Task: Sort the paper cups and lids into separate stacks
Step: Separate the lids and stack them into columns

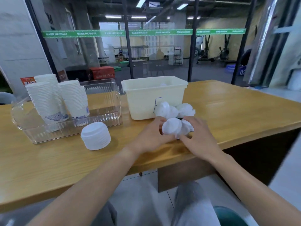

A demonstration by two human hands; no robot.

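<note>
Nesting loose white plastic lids [172,127], both hands clamp them; left hand [152,132] and right hand [197,132] should square rims first.

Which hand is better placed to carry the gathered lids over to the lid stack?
Probably the left hand: it grips the loose lids and is nearer the lid stack, on its own side.
</note>
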